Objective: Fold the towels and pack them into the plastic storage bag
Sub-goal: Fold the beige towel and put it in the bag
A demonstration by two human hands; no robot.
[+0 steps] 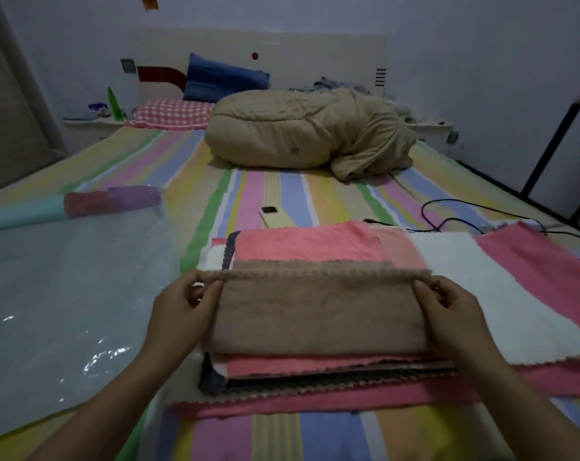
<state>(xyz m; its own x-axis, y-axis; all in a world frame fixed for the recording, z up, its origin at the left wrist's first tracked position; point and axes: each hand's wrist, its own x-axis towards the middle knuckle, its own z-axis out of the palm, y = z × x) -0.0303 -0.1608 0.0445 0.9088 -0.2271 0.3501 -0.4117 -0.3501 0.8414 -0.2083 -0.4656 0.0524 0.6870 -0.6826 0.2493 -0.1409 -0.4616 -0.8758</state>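
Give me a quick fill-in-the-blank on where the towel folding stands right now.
1. The brown towel is pinched at its far corners by ____ hands: left hand, right hand.
2. The plastic storage bag lies to the ____ of the towel stack.
3. The red and purple towels already lie ____ the bag.
Missing words: both; left; inside.

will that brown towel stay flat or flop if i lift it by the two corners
Probably flops: the brown towel is thin cloth, folded over where the left hand and right hand pinch its far corners. Likely light, as fingertip pinches hold it. Its fuzzy face should cling to the pile, not slide.
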